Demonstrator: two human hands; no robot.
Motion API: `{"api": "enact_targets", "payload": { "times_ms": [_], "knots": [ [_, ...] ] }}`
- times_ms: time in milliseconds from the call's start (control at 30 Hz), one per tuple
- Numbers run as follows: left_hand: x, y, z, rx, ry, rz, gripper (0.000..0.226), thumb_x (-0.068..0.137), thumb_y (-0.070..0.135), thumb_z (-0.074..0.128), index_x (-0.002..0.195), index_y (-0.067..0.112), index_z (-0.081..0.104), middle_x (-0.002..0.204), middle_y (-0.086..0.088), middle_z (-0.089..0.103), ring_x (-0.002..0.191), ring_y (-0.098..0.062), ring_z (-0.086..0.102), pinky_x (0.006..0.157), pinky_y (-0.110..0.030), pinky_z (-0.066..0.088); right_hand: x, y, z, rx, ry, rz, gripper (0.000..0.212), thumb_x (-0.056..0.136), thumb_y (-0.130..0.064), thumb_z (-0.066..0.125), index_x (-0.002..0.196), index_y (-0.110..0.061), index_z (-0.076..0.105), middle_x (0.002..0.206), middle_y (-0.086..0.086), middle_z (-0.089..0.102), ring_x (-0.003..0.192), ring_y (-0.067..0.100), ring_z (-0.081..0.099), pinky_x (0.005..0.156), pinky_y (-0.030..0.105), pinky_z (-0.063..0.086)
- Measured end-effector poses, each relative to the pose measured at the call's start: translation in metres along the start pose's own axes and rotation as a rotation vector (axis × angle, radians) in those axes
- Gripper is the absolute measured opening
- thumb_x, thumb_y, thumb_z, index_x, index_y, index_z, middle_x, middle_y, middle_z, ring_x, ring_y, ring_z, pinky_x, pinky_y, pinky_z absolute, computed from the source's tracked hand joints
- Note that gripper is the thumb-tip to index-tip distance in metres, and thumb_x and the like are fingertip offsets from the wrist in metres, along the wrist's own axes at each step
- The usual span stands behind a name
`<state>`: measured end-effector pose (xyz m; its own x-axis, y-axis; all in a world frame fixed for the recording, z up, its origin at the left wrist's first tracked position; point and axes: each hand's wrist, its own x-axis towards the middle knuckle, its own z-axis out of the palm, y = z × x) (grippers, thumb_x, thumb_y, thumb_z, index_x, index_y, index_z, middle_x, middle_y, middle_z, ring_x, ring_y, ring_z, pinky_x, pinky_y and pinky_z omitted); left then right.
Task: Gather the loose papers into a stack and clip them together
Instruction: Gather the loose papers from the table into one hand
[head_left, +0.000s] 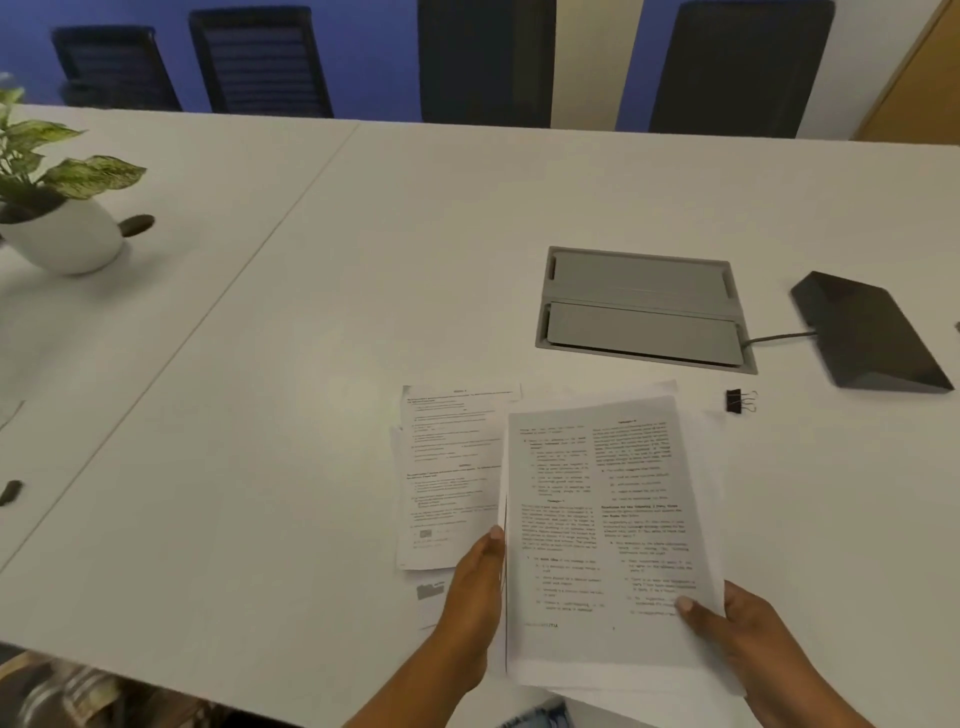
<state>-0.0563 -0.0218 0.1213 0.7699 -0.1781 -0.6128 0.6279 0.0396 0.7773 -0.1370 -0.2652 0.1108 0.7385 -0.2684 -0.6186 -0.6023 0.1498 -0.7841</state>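
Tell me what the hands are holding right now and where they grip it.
Both hold the stack of papers: the left hand along its left edge, the right hand at its lower right corner, thumb on top. The binder clip lies untouched.

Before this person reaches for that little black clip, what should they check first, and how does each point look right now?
1. All sheets gathered: not ok; loose sheets lie on the table left of the held stack.
2. Stack edges squared: not ok; lower sheets stick out on the right and bottom.
3. Grip: ok; left hand and right hand hold the stack's sides.
4. Binder clip reachable: ok; nothing covers it.
5. Clip fits the stack: cannot tell.
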Motion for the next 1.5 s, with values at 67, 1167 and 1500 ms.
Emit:
{"api": "enact_targets", "payload": {
  "times_ms": [67,1167,1500],
  "knots": [
    [0.002,-0.007,-0.003,0.000,-0.022,0.015,0.023,0.101,0.030,0.051,0.119,0.030,0.064,0.114,0.009,0.074,0.103,-0.012,0.071,0.093,-0.032,0.055,-0.002,-0.001,0.002,0.008,-0.019,-0.009,0.027,0.084,-0.003,0.065,0.110,-0.009,0.069,0.106,0.012,0.075,0.095,0.031,0.073,0.095,0.051,0.050],
    [0.096,-0.048,-0.084,0.528,0.437,-0.059,0.013,0.083,0.026,0.075,0.086,0.014,0.069,0.092,-0.002,0.074,0.078,-0.024,0.071,0.068,-0.043,0.064,-0.027,0.004,-0.011,-0.287,0.350,-0.020,0.051,0.063,-0.058,0.065,0.095,-0.019,0.069,0.098,0.010,0.069,0.095,0.022,0.051,0.091,0.033,0.034],
    [0.100,-0.047,-0.079,0.709,0.777,-0.114,0.048,0.075,0.044,0.080,0.111,0.016,0.064,0.113,-0.008,0.059,0.099,-0.029,0.064,0.080,-0.042,0.058,-0.014,0.014,-0.024,-0.369,0.382,0.020,0.033,0.091,-0.020,0.062,0.116,0.001,0.066,0.101,0.018,0.066,0.094,0.028,0.056,0.089,0.036,0.038]
  ]
}}
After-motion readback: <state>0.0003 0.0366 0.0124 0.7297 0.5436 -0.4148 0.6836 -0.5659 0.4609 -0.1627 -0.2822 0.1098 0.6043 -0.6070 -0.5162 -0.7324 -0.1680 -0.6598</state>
